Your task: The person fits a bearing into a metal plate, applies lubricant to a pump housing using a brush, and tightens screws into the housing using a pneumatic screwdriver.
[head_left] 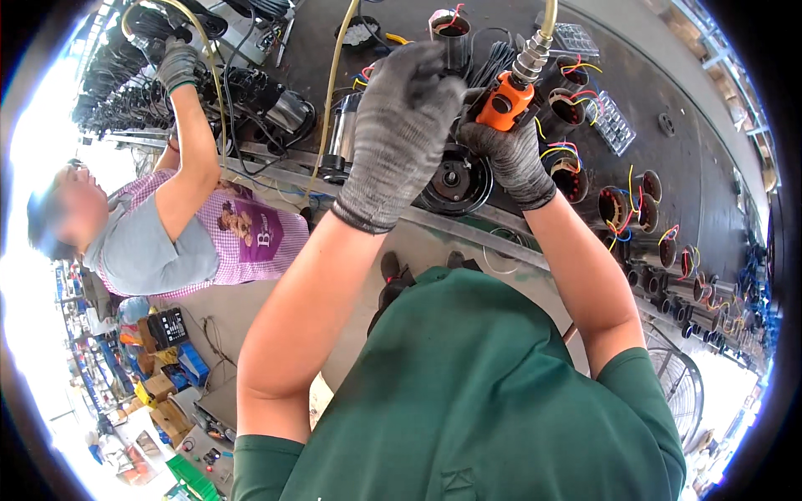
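My right hand (511,159), in a grey knit glove, is wrapped round an orange air tool (504,104). A metal coupling (532,60) joins the tool's top to a yellowish air hose. To its left, my left hand (405,113), gloved the same way, is raised over the bench. Its fingers look bent but are smeared by motion, and whatever they hold, if anything, is hidden. Below and between both hands lies a round black flanged part (455,185) with a hub in its middle, at the bench's near edge. A metal cylinder (342,134) stands left of my left wrist.
Several dark motor housings (568,179) with coloured wires line the bench to the right. Beyond them is a clear plastic tray (612,123). A black bowl (359,33) holds small parts. At left a co-worker (188,217) reaches toward black assemblies. A fan (675,388) stands lower right.
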### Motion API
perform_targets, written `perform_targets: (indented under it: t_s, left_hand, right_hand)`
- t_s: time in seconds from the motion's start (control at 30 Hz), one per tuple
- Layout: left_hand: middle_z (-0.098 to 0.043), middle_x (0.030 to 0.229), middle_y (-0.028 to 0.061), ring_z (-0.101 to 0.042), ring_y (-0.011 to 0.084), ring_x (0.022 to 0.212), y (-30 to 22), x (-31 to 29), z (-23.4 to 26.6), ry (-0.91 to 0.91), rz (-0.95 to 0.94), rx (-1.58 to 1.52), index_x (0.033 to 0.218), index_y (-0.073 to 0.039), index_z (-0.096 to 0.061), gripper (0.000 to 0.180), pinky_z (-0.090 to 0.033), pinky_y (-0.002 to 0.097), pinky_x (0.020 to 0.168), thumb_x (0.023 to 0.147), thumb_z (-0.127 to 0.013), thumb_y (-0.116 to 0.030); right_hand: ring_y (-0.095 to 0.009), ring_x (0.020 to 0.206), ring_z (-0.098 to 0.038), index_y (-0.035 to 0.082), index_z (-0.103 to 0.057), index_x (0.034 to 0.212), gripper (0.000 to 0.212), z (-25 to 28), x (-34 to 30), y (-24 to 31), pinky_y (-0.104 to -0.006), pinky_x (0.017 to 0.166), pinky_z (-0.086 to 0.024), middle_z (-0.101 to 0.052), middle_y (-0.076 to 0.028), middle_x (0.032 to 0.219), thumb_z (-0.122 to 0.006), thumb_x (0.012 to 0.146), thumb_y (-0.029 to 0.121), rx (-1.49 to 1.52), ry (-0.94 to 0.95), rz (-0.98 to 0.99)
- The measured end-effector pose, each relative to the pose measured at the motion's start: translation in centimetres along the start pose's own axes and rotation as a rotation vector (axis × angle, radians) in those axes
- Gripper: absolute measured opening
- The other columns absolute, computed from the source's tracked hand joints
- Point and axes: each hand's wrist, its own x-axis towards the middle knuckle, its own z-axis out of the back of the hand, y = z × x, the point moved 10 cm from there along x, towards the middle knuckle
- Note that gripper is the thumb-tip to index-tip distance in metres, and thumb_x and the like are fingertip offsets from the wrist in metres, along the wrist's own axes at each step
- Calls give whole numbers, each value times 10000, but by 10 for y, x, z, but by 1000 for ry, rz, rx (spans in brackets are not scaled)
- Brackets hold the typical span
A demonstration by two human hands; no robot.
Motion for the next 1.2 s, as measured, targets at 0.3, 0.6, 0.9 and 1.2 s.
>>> perform_targets:
  t_s: [0.3, 0.6, 0.9, 1.2]
  left_hand:
    - [-672, 1141, 139, -676, 208, 1005, -46, 18, -32, 100, -73, -116, 1248, -18, -608, 377, -555, 329, 859, 904, -710, -133]
    - [-659, 1050, 90, -645, 159, 939, -59, 21, -52, 255, -27, -276, 1194, -7, -613, 270, -538, 293, 826, 941, -692, -58]
    - [-670, 1036, 138, -653, 229, 938, -55, 21, -73, 230, 13, -220, 1193, 16, -619, 298, -533, 335, 847, 908, -685, -44]
    - [-697, 968, 177, -692, 340, 914, -65, 24, -65, 132, -251, 198, 1086, -18, -675, 318, -551, 417, 852, 831, -722, -203]
  right_hand:
    - [-129, 883, -649, 62, -609, 1123, 418, -1, -4, 6, -304, 792, -569, -663, 0, 963, -804, 760, -12, 20, -44, 58]
    - [-175, 1013, -685, 51, -600, 1250, 502, -4, -3, 6, -338, 874, -584, -700, -61, 1145, -813, 801, -18, 120, 3, 144]
    - [-202, 1211, -573, 45, -487, 1397, 628, 0, 1, -6, -366, 1035, -477, -587, -92, 1340, -809, 863, 122, 25, 43, 140]
    - [-184, 1131, -645, 32, -577, 1309, 547, 2, 3, -7, -351, 980, -539, -669, -80, 1273, -842, 832, 78, 104, -38, 113]
